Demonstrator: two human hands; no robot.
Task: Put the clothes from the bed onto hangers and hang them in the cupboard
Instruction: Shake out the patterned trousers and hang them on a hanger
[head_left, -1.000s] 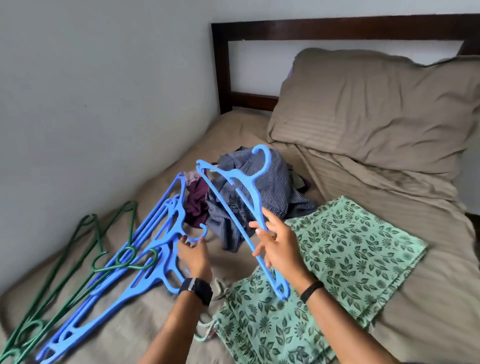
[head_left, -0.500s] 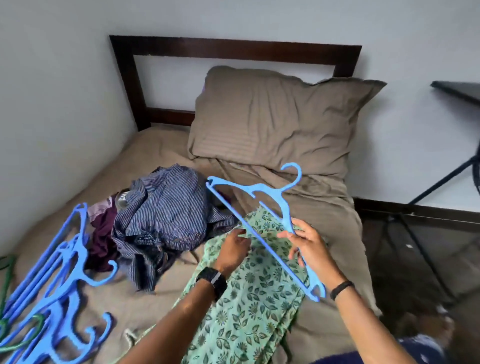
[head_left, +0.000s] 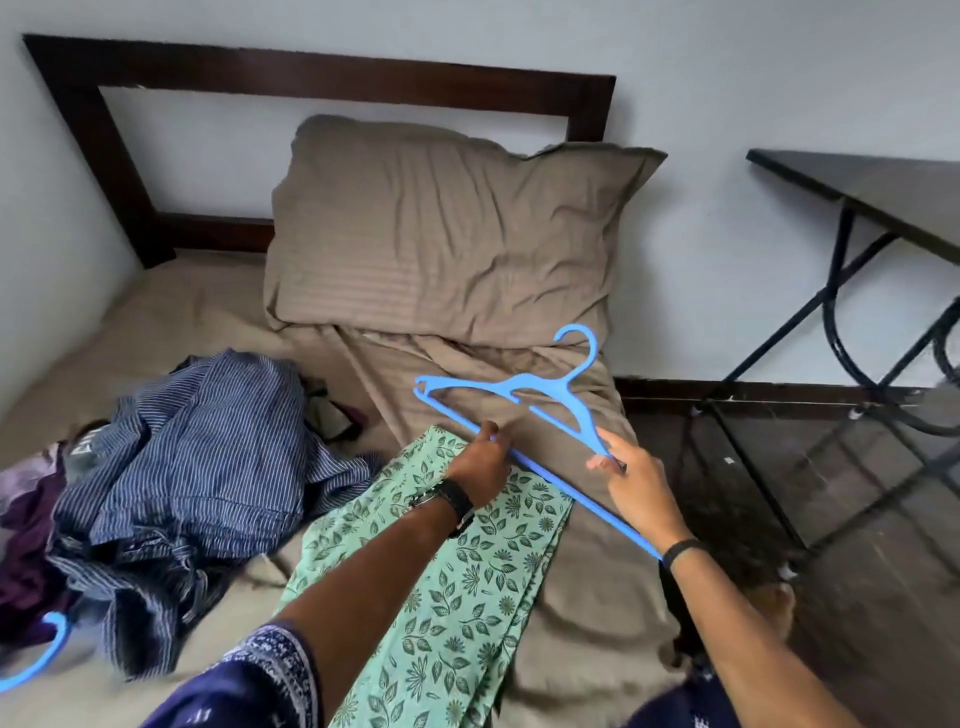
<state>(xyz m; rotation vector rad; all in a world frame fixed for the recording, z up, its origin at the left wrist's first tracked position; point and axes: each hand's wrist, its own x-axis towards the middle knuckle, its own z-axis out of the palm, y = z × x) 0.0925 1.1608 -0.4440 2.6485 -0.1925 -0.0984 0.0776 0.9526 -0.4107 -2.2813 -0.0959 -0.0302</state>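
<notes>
- The blue hanger (head_left: 524, 410) is held in the air over the bed (head_left: 197, 312), above the far end of the green leaf-print garment (head_left: 457, 566) and in front of the brown pillow (head_left: 441, 234).
- The left hand (head_left: 480, 462) reaches up from below and closes its fingers around the hanger's straight bottom bar, near the bar's left part; a black watch (head_left: 449, 501) sits on that wrist.
- The right hand (head_left: 636, 483) pinches the hanger where its right shoulder arm slopes down toward the bar, thumb and fingers closed on the plastic; a black band (head_left: 681, 551) circles that wrist.
- The hanger lies between the two hands, its long axis running diagonally from the upper left, near the pillow's lower edge, down to the lower right, where the bar's end reaches the right wrist.
- Its hook points up and to the right, toward the wall and the dark tabletop (head_left: 883, 192) on black metal legs.
- The green garment lies folded lengthwise on the bed, stretching from under the left hand back toward the person.
- A crumpled blue striped shirt (head_left: 192, 457) lies left of it, with purple clothing (head_left: 26, 519) at the far left edge.
- The hook of another blue hanger (head_left: 44, 654) shows at the lower left.
</notes>
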